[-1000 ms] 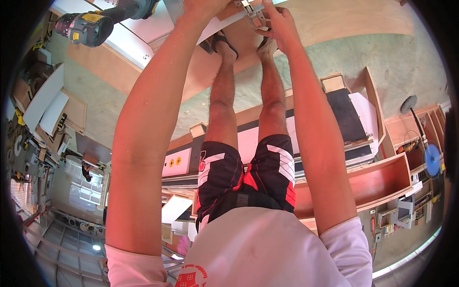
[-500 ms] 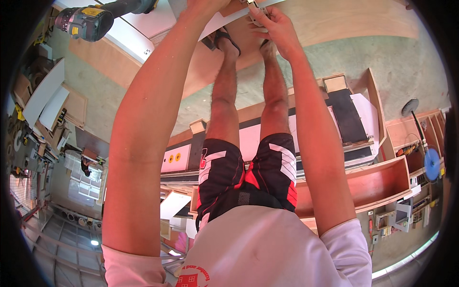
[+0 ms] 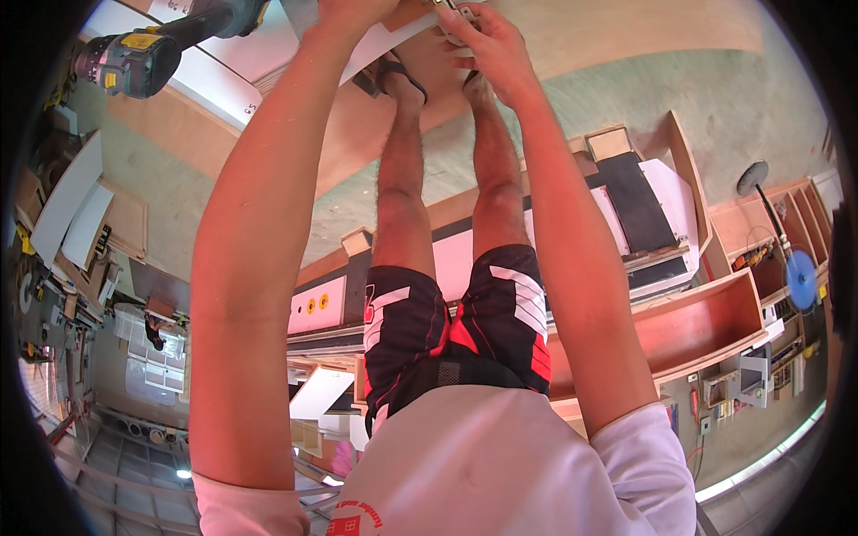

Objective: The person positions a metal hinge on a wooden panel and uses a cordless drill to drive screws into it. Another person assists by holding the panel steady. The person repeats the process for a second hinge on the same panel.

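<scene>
At the top edge my right hand (image 3: 496,54) is closed on a small shiny metal cabinet hinge (image 3: 458,25), pinched between thumb and fingers. The hinge sits against the edge of a white panel (image 3: 382,46). My left hand (image 3: 353,9) reaches up to the same panel, but its fingers are cut off by the picture's upper rim. To the left of it, a dark cordless drill (image 3: 143,62) with yellow labels rests over the white boards (image 3: 219,85).
Behind my legs lie a long cabinet piece in white and black (image 3: 635,205) and an open wooden drawer box (image 3: 697,326). A fan with a blue disc (image 3: 802,279) stands at right. Boards (image 3: 71,188) lean at left. Far left, another person (image 3: 154,330) is small in view.
The whole view has shifted a little, so my hands, the drill and the panels sit slightly further left and higher. My right hand keeps its pinch on the hinge.
</scene>
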### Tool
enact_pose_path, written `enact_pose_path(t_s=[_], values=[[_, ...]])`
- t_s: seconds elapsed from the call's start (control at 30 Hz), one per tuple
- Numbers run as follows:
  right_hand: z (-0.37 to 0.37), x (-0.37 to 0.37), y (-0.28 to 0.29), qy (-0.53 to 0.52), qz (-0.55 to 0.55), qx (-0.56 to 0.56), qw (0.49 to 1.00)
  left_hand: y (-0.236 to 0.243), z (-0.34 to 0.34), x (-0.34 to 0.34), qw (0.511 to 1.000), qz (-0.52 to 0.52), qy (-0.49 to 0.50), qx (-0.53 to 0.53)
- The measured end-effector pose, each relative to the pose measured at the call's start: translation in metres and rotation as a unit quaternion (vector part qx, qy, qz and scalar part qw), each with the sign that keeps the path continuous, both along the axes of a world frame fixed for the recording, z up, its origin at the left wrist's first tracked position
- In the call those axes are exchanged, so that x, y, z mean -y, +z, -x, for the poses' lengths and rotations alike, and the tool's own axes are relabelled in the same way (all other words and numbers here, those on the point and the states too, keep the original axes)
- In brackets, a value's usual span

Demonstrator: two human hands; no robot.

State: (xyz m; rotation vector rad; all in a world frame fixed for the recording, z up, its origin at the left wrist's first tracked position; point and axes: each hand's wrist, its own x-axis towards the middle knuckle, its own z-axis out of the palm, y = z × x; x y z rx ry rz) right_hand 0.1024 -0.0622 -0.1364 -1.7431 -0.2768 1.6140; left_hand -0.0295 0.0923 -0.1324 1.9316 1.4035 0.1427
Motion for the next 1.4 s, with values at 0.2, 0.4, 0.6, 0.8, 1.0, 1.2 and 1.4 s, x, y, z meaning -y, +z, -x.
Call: enact_pose_path(t_s=[0.2, 0.4, 0.6, 0.8, 1.0, 1.2, 1.4], values=[[0.001, -0.002, 0.001, 0.004, -0.002, 0.009, 1.000, -0.003, 0.001, 0.000, 1.000, 0.009, 0.002, -0.008], [0.002, -0.003, 0.002, 0.004, 0.008, 0.010, 1.000, 0.001, 0.000, 0.001, 1.000, 0.017, 0.017, 0.000], [0.002, 0.000, -0.002, 0.000, 0.007, 0.007, 1.000, 0.000, 0.001, 0.001, 1.000, 0.001, 0.001, 0.011], [0.003, 0.000, -0.001, -0.011, 0.008, 0.004, 1.000, 0.000, 0.001, 0.000, 1.000, 0.008, 0.011, 0.006], [0.002, -0.003, 0.000, -0.003, 0.012, -0.005, 1.000, 0.003, 0.000, -0.001, 1.000, -0.002, 0.007, -0.004], [0.000, -0.003, -0.002, -0.003, 0.013, -0.025, 1.000, 0.006, -0.001, -0.003, 0.999, 0.035, 0.021, -0.011], [0.003, -0.014, -0.002, -0.039, 0.046, -0.015, 0.998, -0.001, -0.001, -0.001, 0.999, 0.012, 0.024, -0.025]])
